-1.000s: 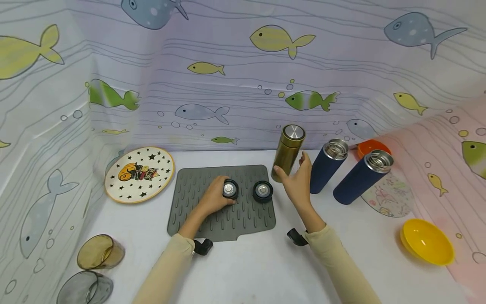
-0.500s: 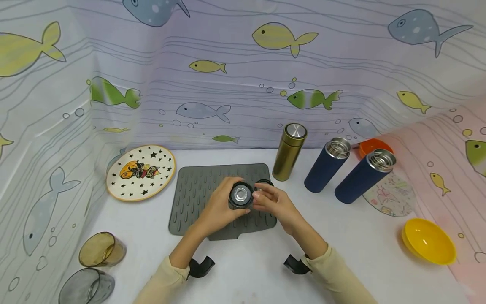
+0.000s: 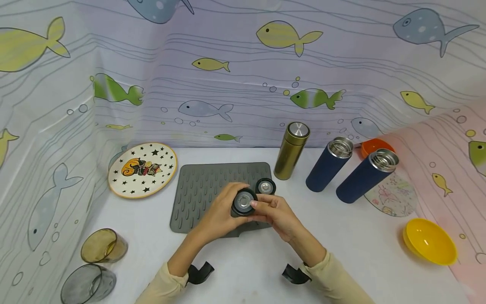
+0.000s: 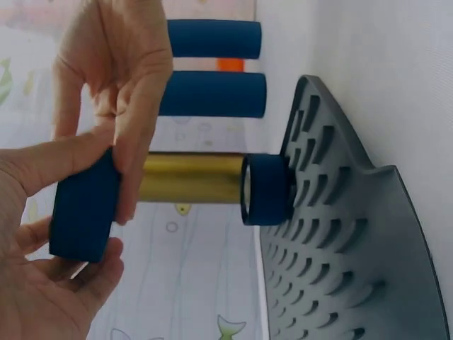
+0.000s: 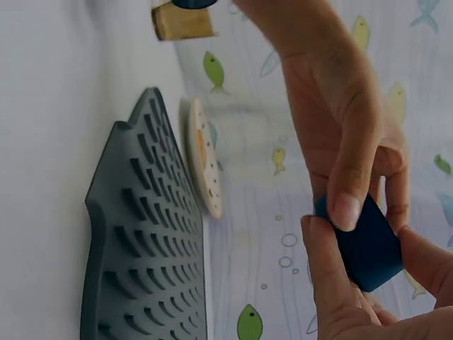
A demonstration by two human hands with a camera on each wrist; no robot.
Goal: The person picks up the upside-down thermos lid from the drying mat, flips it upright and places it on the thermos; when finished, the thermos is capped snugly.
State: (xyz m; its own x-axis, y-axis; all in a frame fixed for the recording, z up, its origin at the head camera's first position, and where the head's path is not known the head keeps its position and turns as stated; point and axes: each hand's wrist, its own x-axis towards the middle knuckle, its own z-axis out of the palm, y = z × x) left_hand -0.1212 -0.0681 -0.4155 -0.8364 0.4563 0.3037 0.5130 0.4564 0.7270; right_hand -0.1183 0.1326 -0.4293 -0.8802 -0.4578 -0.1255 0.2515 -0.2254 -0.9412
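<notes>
A dark blue bottle lid (image 3: 243,202) is held above the drying mat (image 3: 205,177), its silvery inner side facing up in the head view. My left hand (image 3: 218,213) grips the lid round its side from the left. From the right, my right hand (image 3: 281,217) pinches the same lid, a fingertip on its rim. Blue outer walls of this lid show in the left wrist view (image 4: 85,209) and in the right wrist view (image 5: 371,248). A second blue lid (image 3: 265,186) sits on the mat's right part, inner side up, just behind my right fingers.
Behind the mat's right corner stands a gold flask (image 3: 291,150), capped. Two lidless blue flasks (image 3: 328,164) (image 3: 364,177) stand farther right, near an orange bowl (image 3: 376,146) and a yellow bowl (image 3: 429,242). On the left are a patterned plate (image 3: 142,185) and two glasses (image 3: 102,249) (image 3: 87,287).
My left hand has lifted the lid off the mat towards me. My right hand has left the flasks and come over to the lid, and now holds it too.
</notes>
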